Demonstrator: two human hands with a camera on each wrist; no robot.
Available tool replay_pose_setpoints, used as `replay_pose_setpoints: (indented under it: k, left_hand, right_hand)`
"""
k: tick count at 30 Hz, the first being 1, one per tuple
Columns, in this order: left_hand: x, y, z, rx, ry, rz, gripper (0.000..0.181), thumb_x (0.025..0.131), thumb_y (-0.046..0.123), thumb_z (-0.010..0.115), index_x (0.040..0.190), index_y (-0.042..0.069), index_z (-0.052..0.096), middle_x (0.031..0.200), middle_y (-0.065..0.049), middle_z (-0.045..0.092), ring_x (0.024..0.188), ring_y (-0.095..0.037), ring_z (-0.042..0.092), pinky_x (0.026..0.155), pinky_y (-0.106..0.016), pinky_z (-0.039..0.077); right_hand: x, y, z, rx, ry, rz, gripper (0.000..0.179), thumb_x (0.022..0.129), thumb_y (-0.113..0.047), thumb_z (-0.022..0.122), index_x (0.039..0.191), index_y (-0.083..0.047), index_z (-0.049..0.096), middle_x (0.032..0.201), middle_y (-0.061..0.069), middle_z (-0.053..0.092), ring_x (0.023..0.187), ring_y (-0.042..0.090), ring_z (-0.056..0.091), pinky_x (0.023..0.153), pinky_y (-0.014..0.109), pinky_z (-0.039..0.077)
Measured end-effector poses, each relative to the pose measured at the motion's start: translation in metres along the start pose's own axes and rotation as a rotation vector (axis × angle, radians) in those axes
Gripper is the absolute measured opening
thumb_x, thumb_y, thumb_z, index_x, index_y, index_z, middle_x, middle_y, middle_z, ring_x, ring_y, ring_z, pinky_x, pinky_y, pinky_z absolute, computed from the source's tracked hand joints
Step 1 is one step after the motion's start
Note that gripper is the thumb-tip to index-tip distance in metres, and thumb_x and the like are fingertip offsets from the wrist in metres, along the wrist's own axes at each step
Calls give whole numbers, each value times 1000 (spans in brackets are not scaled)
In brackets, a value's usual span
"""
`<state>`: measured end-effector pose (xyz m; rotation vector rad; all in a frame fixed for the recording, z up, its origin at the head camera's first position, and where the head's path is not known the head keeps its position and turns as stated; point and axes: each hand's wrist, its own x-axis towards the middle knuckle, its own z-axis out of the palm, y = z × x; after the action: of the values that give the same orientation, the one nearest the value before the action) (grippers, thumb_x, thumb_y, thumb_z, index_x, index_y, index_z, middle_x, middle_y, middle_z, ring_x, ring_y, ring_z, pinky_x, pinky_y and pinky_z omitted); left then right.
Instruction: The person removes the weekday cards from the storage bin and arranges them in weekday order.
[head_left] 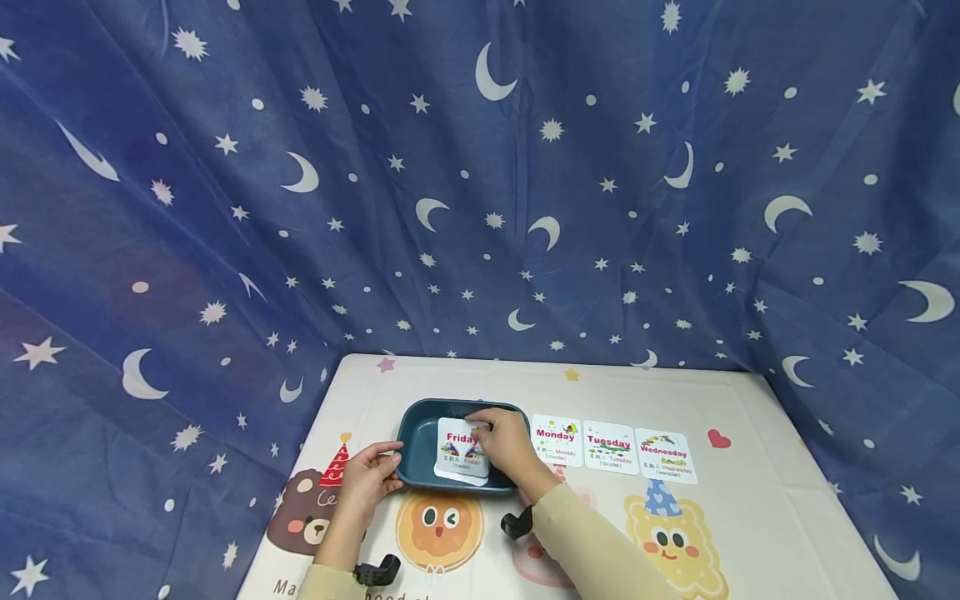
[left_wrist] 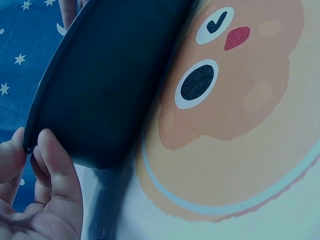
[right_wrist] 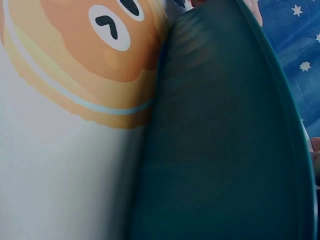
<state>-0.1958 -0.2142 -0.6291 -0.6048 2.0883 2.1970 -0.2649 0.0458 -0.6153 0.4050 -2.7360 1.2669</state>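
A dark teal tray [head_left: 422, 479] sits on the table, its outer wall [left_wrist: 110, 85] filling much of the left wrist view. My left hand [head_left: 369, 477] pinches the rim at the tray's left end between thumb and fingers. Inside the tray lies a white "Friday" card [head_left: 459, 454], with the edge of another card showing beneath it. Reaching over the tray's right side, my right hand [head_left: 504, 437] has bent fingers at the card's upper right edge, pinching it. In the right wrist view the tray wall [right_wrist: 220, 125] hides most of that hand.
To the right of the tray, "Monday" [head_left: 557, 440], "Tuesday" [head_left: 611, 447] and "Wednesday" [head_left: 666, 456] cards lie face up in a row. The tablecloth [head_left: 772, 500] carries printed cartoon figures. A blue curtain [head_left: 465, 208] with moons and stars hangs behind and beside the table.
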Motion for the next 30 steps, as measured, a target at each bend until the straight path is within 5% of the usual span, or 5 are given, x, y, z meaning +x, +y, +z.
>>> replay_pose_setpoints:
  k: [10, 30]
  left_hand:
    - [-1, 0, -1, 4, -4, 4, 34, 103, 5, 70, 136, -3, 69, 88, -7, 64, 70, -16, 61, 62, -26, 62]
    - [0, 1, 0, -12, -5, 14, 35, 102, 3, 71, 136, -6, 68, 83, -2, 60, 70, -12, 59, 63, -24, 61]
  right_hand:
    - [4, 2, -9, 178, 41, 90, 23, 89, -10, 86, 108, -23, 87, 106, 1, 82, 87, 11, 64, 73, 23, 55]
    - [3, 12, -57, 362, 62, 226, 21, 88, -4, 83, 107, -15, 86, 111, 6, 81, 91, 14, 62, 75, 21, 52]
